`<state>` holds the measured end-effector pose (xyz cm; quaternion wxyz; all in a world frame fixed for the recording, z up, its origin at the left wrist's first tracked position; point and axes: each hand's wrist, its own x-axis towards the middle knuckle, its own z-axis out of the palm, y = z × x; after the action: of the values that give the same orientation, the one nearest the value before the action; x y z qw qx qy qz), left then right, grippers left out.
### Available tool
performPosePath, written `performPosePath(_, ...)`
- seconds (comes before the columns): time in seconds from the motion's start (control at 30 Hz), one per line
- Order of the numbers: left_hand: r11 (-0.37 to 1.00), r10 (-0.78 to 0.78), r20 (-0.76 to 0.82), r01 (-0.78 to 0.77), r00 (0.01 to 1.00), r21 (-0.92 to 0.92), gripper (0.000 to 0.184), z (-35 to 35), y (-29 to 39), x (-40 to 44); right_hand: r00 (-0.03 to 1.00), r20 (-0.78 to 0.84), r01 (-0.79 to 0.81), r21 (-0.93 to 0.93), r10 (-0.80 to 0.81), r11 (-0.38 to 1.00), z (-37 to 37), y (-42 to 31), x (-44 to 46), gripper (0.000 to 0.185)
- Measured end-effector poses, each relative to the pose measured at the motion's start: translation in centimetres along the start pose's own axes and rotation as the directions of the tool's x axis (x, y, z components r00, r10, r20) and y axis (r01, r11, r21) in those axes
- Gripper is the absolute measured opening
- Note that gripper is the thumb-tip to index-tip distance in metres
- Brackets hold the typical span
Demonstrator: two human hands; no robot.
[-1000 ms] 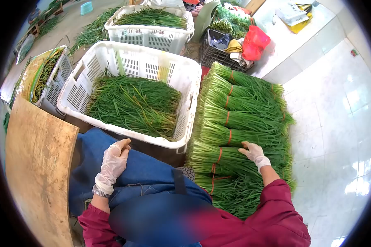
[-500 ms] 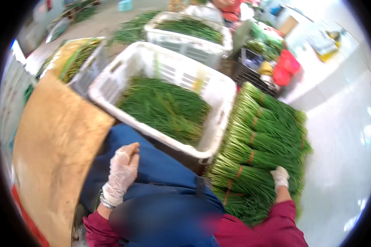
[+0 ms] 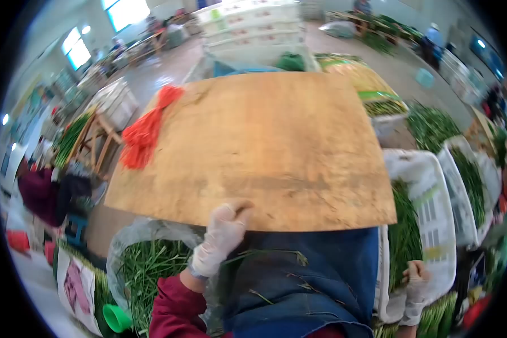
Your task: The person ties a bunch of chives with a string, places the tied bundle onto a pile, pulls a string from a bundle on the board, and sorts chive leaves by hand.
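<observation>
My left hand [image 3: 222, 232], in a thin white glove, is at the front edge of a wooden board [image 3: 265, 141]. Its fingers are loosely bent with a gap to the thumb, and nothing shows in it. My right hand [image 3: 416, 287], gloved too, is at the near end of a white plastic crate [image 3: 434, 214], beside the long green chives [image 3: 403, 225] inside. Its fingers are slightly curled and apart, and I see nothing held. A bunch of red ties [image 3: 146, 135] lies on the board's left side. Loose green scraps lie on the blue apron [image 3: 304, 276].
A clear plastic bag of green leaves [image 3: 155, 262] stands left of my knees, by a green cup [image 3: 116, 318]. Stacked white crates [image 3: 253, 28] are behind the board. A yellow sack [image 3: 360, 79] is at the back right. A person [image 3: 42, 191] sits at the far left.
My view has swung left from the crate and tied chive bundles to the board. My right hand has left the bundles and is now by the crate. My left hand is now at the board's edge.
</observation>
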<state>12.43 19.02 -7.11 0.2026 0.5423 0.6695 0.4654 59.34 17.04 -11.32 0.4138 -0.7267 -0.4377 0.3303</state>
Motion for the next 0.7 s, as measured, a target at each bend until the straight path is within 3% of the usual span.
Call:
performPosePath(0.1,0.976,-0.171,-0.276,0.201,0.946,0.084,0.012,-6.3,-3.7,1.5,0.929,0.323,0.168,0.062,-0.179,0.984,7.7,-6.2,-0.6,0.009)
performPosePath(0.13,0.963,-0.187,-0.367,0.245,0.911,0.116,0.013,-8.2,-6.0,2.1,0.909,0.395,0.104,0.087,-0.130,0.991,9.8,-8.1,-1.1,0.009)
performPosePath(0.17,0.951,-0.167,-0.433,0.260,0.886,0.165,0.014,-10.0,-7.3,2.7,0.883,0.462,0.035,0.103,-0.079,0.994,11.7,-9.7,-1.7,0.009)
performPosePath(0.23,0.921,-0.111,-0.548,0.293,0.829,0.256,0.015,-13.4,-9.9,4.3,0.816,0.557,0.118,0.103,-0.156,0.988,15.0,-11.3,-2.8,0.008)
performPosePath(0.37,0.873,-0.043,-0.611,0.326,0.791,0.362,0.016,-17.2,-15.7,8.6,0.680,0.715,0.146,0.084,-0.162,0.986,18.7,-14.5,-4.2,0.010)
performPosePath(0.53,0.753,0.065,-0.596,0.352,0.800,0.555,0.016,-17.9,-16.2,15.0,0.640,0.766,0.028,0.047,-0.054,0.998,20.4,-16.7,-4.0,0.014)
performPosePath(0.7,0.498,-0.045,-0.632,0.566,0.773,0.657,0.016,-17.5,-18.3,19.9,0.640,0.760,0.098,0.060,-0.109,0.993,21.4,-18.4,-4.1,0.014)
